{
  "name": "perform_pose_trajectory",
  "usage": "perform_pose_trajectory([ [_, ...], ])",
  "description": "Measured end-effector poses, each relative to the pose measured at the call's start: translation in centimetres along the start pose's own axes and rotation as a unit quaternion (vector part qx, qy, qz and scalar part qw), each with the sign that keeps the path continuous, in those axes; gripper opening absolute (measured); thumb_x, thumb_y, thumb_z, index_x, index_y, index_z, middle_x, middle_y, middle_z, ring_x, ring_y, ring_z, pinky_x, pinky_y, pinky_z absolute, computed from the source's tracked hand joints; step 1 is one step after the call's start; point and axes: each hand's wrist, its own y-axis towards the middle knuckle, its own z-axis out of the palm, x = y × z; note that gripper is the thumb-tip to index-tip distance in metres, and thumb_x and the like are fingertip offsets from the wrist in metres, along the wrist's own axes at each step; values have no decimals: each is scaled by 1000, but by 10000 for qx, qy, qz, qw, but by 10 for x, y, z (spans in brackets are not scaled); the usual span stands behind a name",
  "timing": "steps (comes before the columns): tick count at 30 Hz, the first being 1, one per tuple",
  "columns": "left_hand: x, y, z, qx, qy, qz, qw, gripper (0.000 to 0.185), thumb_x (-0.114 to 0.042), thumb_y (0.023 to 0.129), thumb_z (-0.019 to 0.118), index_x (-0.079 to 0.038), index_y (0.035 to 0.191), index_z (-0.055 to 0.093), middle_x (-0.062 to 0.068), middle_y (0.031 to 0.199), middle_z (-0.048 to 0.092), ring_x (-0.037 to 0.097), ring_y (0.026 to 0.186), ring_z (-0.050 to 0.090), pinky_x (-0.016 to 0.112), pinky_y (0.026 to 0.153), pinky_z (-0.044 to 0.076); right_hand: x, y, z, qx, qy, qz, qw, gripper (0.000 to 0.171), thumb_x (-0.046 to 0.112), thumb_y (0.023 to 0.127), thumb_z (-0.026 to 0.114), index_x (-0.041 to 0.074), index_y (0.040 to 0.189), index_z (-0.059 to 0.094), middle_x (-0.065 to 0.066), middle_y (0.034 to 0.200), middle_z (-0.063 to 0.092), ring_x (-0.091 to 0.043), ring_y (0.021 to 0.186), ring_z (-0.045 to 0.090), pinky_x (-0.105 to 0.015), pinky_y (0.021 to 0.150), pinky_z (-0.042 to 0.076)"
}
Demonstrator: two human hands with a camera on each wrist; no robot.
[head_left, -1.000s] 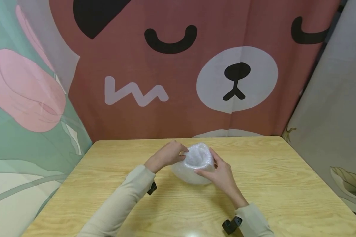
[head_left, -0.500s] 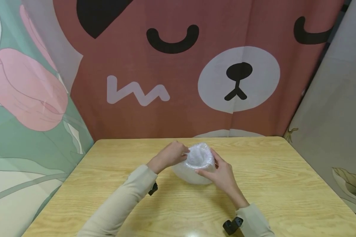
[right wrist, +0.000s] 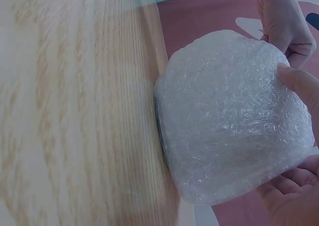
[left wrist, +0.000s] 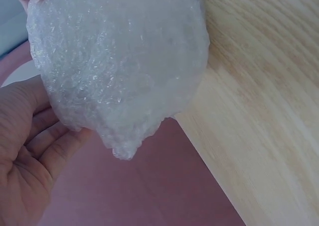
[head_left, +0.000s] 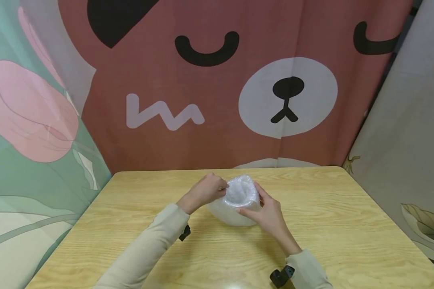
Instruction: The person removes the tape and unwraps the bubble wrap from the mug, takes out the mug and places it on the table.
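The bare worktop (head_left: 347, 224) lies open to the left, right and near side of the bubble-wrapped bundle (head_left: 235, 202), leaving passage there. The curtain (head_left: 217, 100) closes off the far edge just behind the bundle, and side hangings (head_left: 29, 140) wall in both flanks.

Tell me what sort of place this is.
Probably a makeshift indoor recording booth, not a lived-in room: printed curtains, a cartoon bear and a tulip, hang close around one wooden table, where both hands hold a bubble-wrap bundle.
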Motion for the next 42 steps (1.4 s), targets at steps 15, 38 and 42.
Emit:
perform_pose_trajectory([
  [15,1,-6,6,-406,-148,-8,9991,17,7,84,63,-5,74,70,-5,57,52,1,50,33,14,47,30,1,-1,-1,0,-53,11,10000,100,43,70,86,6,149,36,-19,143,45,-31,123,50,-44,93,47],
  [38,13,-12,12,-831,-1541,-1200,9772,11,-3,88,69,-3,94,77,7,88,73,14,77,70,19,64,53,1,-1,0,-29,15,-37,10000,100,40,69,87,5,149,37,-19,143,45,-31,123,51,-45,93,47],
  [42,15,-13,15,-951,-1683,-1481,9699,10,-5,87,71,-6,94,78,4,88,73,10,77,69,19,64,52,0,-1,0,-30,-22,-76,10000,100,41,70,87,5,149,37,-20,143,45,-31,123,50,-45,93,47],
])
